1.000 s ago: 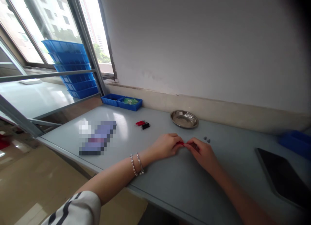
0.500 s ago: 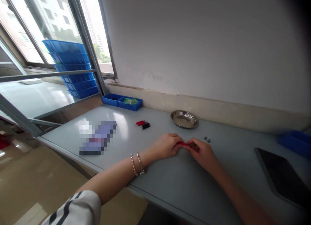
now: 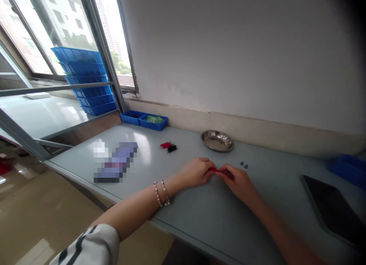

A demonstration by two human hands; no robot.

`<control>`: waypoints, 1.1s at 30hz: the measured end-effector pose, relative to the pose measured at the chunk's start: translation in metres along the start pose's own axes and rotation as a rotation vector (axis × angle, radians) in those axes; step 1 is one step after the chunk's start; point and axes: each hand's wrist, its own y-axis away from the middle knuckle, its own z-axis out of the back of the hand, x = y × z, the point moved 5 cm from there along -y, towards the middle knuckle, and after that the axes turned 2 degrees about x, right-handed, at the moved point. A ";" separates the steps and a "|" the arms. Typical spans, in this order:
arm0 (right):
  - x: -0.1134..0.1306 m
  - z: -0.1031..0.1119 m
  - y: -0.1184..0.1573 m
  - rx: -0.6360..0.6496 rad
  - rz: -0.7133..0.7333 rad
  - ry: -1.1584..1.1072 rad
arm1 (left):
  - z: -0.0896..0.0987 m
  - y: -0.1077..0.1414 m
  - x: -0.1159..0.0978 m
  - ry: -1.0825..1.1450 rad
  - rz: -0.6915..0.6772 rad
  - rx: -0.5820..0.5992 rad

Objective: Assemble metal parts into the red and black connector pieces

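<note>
My left hand (image 3: 196, 172) and my right hand (image 3: 238, 181) meet over the grey table (image 3: 200, 211), fingertips pinched together on a small red part (image 3: 213, 169). Most of that part is hidden by my fingers. Two tiny grey pieces (image 3: 243, 164) lie just beyond my right hand. A red part and a black part (image 3: 168, 146) lie side by side further left on the table.
A steel dish (image 3: 217, 140) stands near the wall. Two small blue trays (image 3: 143, 119) sit at the back left, one holding green pieces. Stacked blue crates (image 3: 85, 82) stand by the window. A dark tablet (image 3: 333, 209) and a blue bin (image 3: 347, 168) lie right.
My hands have stayed together on the red part; the fingers of my right hand have closed in slightly. Nothing else moved.
</note>
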 end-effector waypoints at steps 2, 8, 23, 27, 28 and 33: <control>-0.001 0.000 0.000 0.009 -0.002 -0.010 | -0.001 0.000 0.000 -0.002 -0.003 -0.002; -0.002 -0.001 0.000 0.014 -0.002 0.002 | -0.001 -0.001 0.000 -0.010 0.006 0.008; 0.000 0.001 0.000 0.011 0.007 0.033 | -0.001 -0.001 0.000 -0.026 -0.006 -0.002; 0.000 0.001 0.000 0.017 0.015 0.088 | -0.003 0.000 -0.001 -0.010 -0.014 0.000; 0.000 0.002 0.000 0.013 0.015 0.094 | -0.003 0.000 -0.001 -0.002 -0.017 0.005; 0.000 0.006 -0.001 -0.058 -0.027 0.040 | 0.005 -0.001 0.002 0.009 0.028 -0.050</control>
